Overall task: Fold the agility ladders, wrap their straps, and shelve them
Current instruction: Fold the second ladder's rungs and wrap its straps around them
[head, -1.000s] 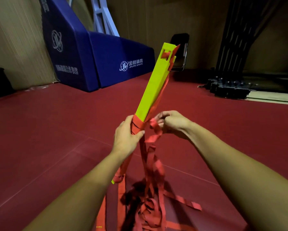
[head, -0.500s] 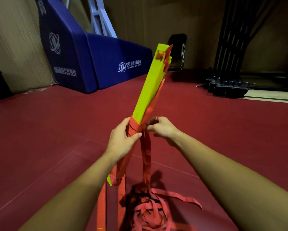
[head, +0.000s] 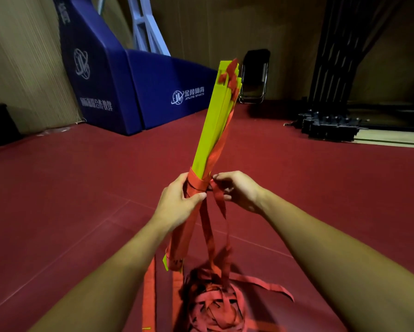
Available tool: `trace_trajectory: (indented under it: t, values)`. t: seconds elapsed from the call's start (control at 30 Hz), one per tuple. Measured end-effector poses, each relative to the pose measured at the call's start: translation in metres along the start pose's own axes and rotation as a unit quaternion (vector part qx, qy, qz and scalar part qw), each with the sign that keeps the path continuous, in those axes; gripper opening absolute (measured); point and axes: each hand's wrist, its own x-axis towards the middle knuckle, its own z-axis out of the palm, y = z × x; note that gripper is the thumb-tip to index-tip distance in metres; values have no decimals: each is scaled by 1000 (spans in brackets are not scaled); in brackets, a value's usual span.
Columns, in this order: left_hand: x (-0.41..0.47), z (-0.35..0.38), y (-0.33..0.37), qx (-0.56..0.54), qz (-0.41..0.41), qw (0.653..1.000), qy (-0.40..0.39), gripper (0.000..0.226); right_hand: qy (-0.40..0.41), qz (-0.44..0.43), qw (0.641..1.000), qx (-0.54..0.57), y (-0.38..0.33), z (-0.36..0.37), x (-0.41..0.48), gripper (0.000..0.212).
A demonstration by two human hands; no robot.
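Gripping the ladder (head: 213, 130) near its middle, the left hand (head: 177, 204) holds the folded yellow rungs as one bundle, raised above the floor (head: 81, 200) and tilted up and away to the right. Its fingers (head: 196, 196) curl round the bundle just below a band of red strap wound round it, the thumb pressed on the band's lower edge. The right hand (head: 239, 190) sits just beside the bundle on the right, level with the band, with its thumb and fingers pinching the strap (head: 209, 233) where it leaves the wrap. From that pinch the strap hangs down in loose lengths to a tangled red heap (head: 215, 305) on the floor below the hands. More red webbing runs along the bundle's right edge to its top end, and another length trails from its lower end. A blue pad (head: 129, 92) stands against the far wall on the left, a black chair (head: 255, 75) behind the bundle's tip, and a dark rack (head: 330, 125) lies at the right.
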Motion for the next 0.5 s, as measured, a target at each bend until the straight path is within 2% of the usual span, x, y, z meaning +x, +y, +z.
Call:
trace_trajectory:
  t: [0.2,0.5]
  values:
    - [-3,-2,6,-9,-19,1000,-15,52,9,1,1000,-10,8,-1,5,23]
    - [-4,-6,4,-8,-28,999,-19,46,2,-6,998,-60,16,3,7,25]
